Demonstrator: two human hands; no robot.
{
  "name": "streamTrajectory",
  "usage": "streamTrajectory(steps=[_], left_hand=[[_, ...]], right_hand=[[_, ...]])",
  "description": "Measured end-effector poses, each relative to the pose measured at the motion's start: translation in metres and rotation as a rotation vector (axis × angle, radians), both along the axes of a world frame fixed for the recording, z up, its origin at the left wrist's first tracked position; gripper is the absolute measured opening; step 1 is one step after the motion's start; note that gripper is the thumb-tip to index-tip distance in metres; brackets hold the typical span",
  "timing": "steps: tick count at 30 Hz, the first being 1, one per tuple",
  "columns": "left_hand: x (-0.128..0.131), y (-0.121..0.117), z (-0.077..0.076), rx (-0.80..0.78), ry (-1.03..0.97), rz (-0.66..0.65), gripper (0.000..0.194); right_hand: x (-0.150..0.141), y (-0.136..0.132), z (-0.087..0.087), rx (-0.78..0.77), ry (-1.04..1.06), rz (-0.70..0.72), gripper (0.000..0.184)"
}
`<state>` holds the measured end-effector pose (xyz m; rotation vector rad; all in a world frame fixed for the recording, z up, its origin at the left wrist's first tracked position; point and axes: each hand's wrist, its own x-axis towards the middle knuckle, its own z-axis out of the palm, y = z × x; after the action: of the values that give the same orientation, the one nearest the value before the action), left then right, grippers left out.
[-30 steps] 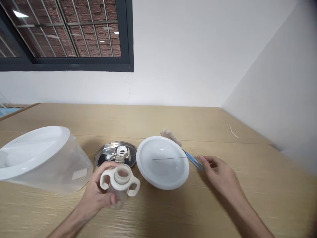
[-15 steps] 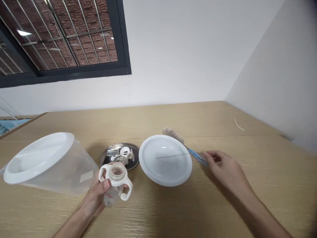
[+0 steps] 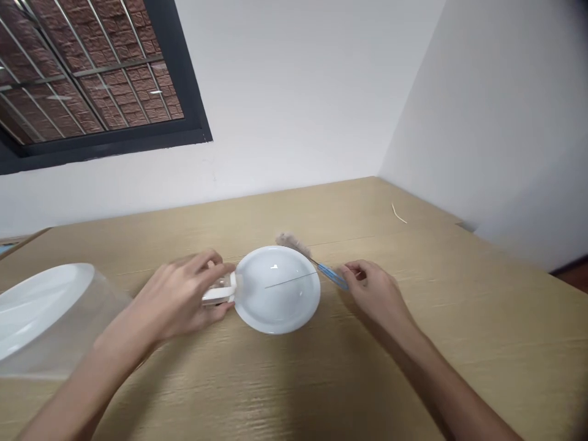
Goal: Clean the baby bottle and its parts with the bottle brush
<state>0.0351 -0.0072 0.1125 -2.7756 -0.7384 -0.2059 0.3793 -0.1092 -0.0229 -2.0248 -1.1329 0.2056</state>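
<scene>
The left hand (image 3: 177, 297) grips the handled bottle (image 3: 218, 294), tipped sideways with its mouth at the rim of the white bowl (image 3: 281, 313); the right hand (image 3: 377, 294) pinches what looks like a thin rod (image 3: 291, 281) (one end over the white bowl), near the blue-handled brush (image 3: 333, 276) on the table (image 3: 257, 386)

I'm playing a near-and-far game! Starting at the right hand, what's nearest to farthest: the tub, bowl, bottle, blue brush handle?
1. Blue brush handle, just left of the right hand.
2. Bowl, in the middle.
3. Bottle, in the left hand.
4. Tub, far left.
</scene>
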Motion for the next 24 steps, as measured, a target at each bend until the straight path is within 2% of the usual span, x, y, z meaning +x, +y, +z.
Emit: streamTrajectory(steps=[4,7,13,15,17,21,24], left_hand=[[0.031,0.003,0.002,0.015,0.251,-0.012,0.034],[0.042,0.003,0.005,0.009,0.340,-0.024,0.032],[0.048,0.006,0.017,0.022,0.384,-0.052,0.026],[0.048,0.008,0.020,0.027,0.335,-0.067,0.028],[0.049,0.009,0.021,0.054,0.279,-0.063,0.029],[0.053,0.011,0.021,0.010,0.317,-0.103,0.025],[0.058,0.014,0.023,0.028,0.302,-0.085,0.026]], right_hand=[[-0.001,-0.001,0.002,0.024,-0.005,0.009,0.030],[-0.002,-0.001,0.003,0.035,-0.003,0.008,0.029],[-0.004,-0.002,0.005,0.033,0.003,0.011,0.031],[-0.004,-0.003,0.005,0.035,0.002,0.010,0.030],[-0.004,-0.003,0.005,0.038,0.001,0.014,0.030],[-0.004,-0.003,0.004,0.041,0.001,0.015,0.029],[-0.004,-0.003,0.003,0.042,0.004,0.020,0.029]])
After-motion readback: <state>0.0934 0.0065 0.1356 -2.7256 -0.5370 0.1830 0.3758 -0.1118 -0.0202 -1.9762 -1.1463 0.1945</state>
